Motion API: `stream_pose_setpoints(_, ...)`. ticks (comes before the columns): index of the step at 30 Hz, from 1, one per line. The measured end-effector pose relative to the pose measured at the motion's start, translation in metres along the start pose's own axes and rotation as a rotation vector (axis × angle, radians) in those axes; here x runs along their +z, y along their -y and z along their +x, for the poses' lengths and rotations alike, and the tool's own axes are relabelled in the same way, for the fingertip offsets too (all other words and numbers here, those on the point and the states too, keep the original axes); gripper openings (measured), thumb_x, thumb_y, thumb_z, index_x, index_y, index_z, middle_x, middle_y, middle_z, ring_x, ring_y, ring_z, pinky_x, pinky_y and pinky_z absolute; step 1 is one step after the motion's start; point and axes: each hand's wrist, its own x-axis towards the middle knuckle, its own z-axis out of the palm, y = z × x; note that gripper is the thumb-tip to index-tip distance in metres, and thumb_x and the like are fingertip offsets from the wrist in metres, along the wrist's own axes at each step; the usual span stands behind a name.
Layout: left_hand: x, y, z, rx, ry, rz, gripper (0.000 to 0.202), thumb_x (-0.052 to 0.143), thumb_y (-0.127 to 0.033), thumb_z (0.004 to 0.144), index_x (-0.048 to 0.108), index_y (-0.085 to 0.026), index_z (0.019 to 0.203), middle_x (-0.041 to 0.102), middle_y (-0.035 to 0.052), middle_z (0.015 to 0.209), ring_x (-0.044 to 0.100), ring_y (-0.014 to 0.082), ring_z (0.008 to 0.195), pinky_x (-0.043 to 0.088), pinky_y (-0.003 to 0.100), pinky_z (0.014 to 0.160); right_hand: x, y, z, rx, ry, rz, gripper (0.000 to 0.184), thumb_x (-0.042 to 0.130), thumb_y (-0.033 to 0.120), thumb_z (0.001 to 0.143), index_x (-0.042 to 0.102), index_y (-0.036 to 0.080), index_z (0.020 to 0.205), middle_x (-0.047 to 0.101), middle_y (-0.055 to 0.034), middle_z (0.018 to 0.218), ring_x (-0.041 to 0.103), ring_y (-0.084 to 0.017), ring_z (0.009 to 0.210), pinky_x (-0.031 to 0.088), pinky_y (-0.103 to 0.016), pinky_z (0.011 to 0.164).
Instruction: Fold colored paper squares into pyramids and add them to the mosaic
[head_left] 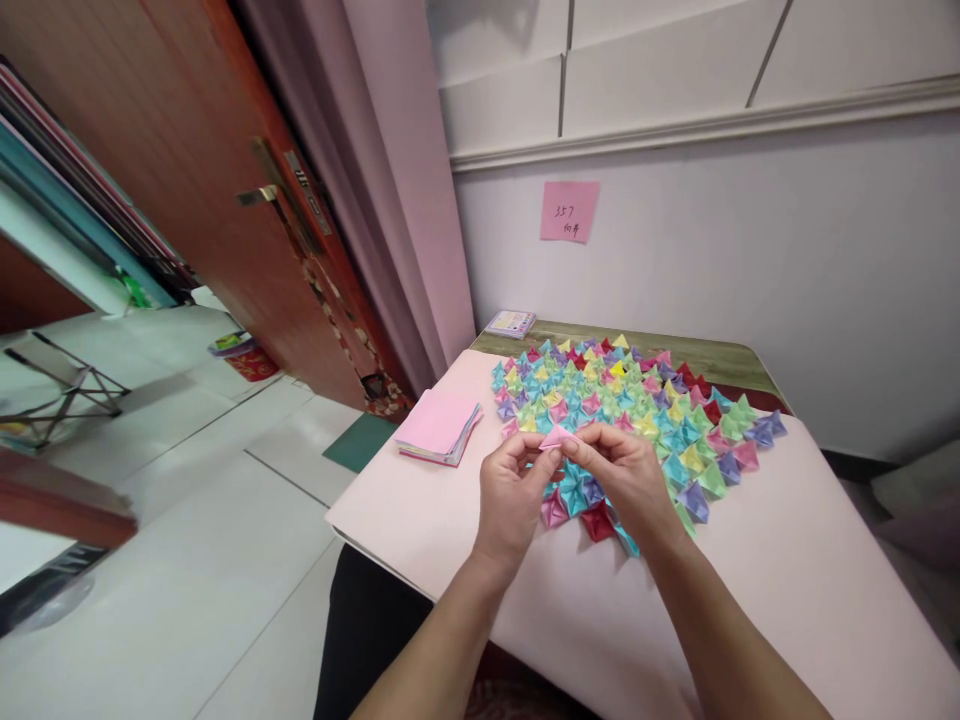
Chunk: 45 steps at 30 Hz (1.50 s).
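Observation:
My left hand (512, 495) and my right hand (628, 478) meet over the table, both pinching a small pink folded paper piece (556, 436) between thumbs and fingertips. Under and beyond my hands lies a wide patch of several small folded paper shapes (637, 410) in pink, blue, green, yellow, purple and red, packed side by side. They rest on a pale pink sheet (787, 580) that covers the table. My right hand hides part of the patch's near edge.
A stack of pink square papers (439, 427) lies left of the patch. A small paper pack (510, 323) sits at the table's far left corner (705, 352). A pink note (569, 211) sticks on the wall. A wooden door (225, 200) and curtain stand at left.

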Motion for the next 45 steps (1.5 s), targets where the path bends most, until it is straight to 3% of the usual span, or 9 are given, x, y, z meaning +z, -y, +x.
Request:
stream_pose_setpoints(4,-0.003,0.005,0.002,-0.013,-0.047,0.029,0.018,0.069,-0.032,0.082,0.068,-0.016,0.088,0.066,0.0022,0.081,0.061,0.0123,0.069,0.054,0.025,0.065,0.002,-0.010,0.002,0.007,-0.009,0.001,0.028,0.073,0.044,0.080,0.065,0.019,0.090,0.070,-0.0040,0.078,0.067,-0.018,0.072,0.056,-0.031,0.067)
stream_pose_setpoints(7,-0.007,0.009,0.004,0.006,-0.045,0.076,0.016,0.066,-0.031,0.084,0.065,-0.016,0.089,0.064,0.0009,0.079,0.059,0.0110,0.066,0.051,0.024,0.063,0.002,-0.014,0.002,-0.087,-0.074,-0.136,0.031,0.073,0.038,0.081,0.061,0.021,0.103,0.070,-0.0041,0.085,0.067,-0.018,0.077,0.056,-0.030,0.070)
stream_pose_setpoints(12,-0.009,0.013,0.009,0.016,-0.016,0.121,0.013,0.065,-0.027,0.083,0.060,-0.016,0.087,0.061,-0.0017,0.073,0.055,0.0096,0.061,0.046,0.021,0.059,0.000,-0.010,0.002,-0.241,-0.034,-0.339,0.013,0.067,0.032,0.086,0.064,0.022,0.093,0.068,-0.0031,0.084,0.065,-0.017,0.074,0.055,-0.030,0.072)
stream_pose_setpoints(18,-0.004,0.008,0.008,-0.005,-0.052,0.020,0.045,0.068,-0.020,0.079,0.046,-0.021,0.118,0.065,-0.0030,0.075,0.064,0.0129,0.067,0.049,0.023,0.063,0.002,-0.012,0.003,-0.204,-0.013,-0.353,0.017,0.068,0.034,0.085,0.070,0.021,0.097,0.072,-0.0062,0.092,0.067,-0.019,0.080,0.057,-0.033,0.075)
stream_pose_setpoints(25,-0.003,0.005,0.001,0.163,-0.070,0.164,0.016,0.065,-0.023,0.083,0.062,-0.019,0.099,0.066,0.0023,0.084,0.065,0.0150,0.076,0.052,0.026,0.070,0.002,-0.020,0.003,-0.002,0.049,-0.049,0.031,0.073,0.040,0.082,0.073,0.021,0.107,0.075,-0.0085,0.103,0.071,-0.024,0.092,0.058,-0.039,0.083)
stream_pose_setpoints(30,-0.005,0.006,-0.004,0.316,-0.106,0.334,0.015,0.061,-0.020,0.086,0.062,-0.020,0.101,0.067,0.0030,0.089,0.065,0.0157,0.078,0.054,0.027,0.073,-0.004,-0.018,0.003,-0.028,0.072,-0.116,0.027,0.072,0.041,0.083,0.075,0.022,0.103,0.075,-0.0078,0.101,0.070,-0.024,0.093,0.057,-0.039,0.083)
stream_pose_setpoints(35,-0.006,0.010,-0.006,0.499,-0.138,0.506,0.021,0.059,-0.018,0.087,0.066,-0.023,0.107,0.071,0.0061,0.098,0.068,0.0193,0.085,0.055,0.032,0.080,-0.010,-0.014,0.006,-0.179,0.086,-0.278,0.019,0.071,0.040,0.084,0.077,0.025,0.094,0.073,-0.0065,0.095,0.067,-0.023,0.091,0.055,-0.037,0.081)
stream_pose_setpoints(40,-0.003,0.009,-0.003,0.369,-0.185,0.420,0.025,0.064,-0.021,0.084,0.063,-0.021,0.110,0.073,0.0058,0.097,0.070,0.0194,0.085,0.055,0.033,0.082,-0.011,-0.009,0.005,-0.256,0.047,-0.373,0.017,0.068,0.038,0.087,0.077,0.025,0.091,0.073,-0.0055,0.087,0.067,-0.022,0.082,0.054,-0.034,0.073)
stream_pose_setpoints(45,-0.008,0.001,0.006,0.226,-0.071,0.365,0.016,0.070,-0.027,0.080,0.069,-0.020,0.095,0.071,0.0039,0.087,0.067,0.0170,0.078,0.055,0.029,0.076,-0.012,-0.006,0.003,-0.202,0.018,-0.391,0.018,0.068,0.040,0.086,0.077,0.024,0.090,0.074,-0.0050,0.084,0.067,-0.021,0.078,0.053,-0.033,0.069)
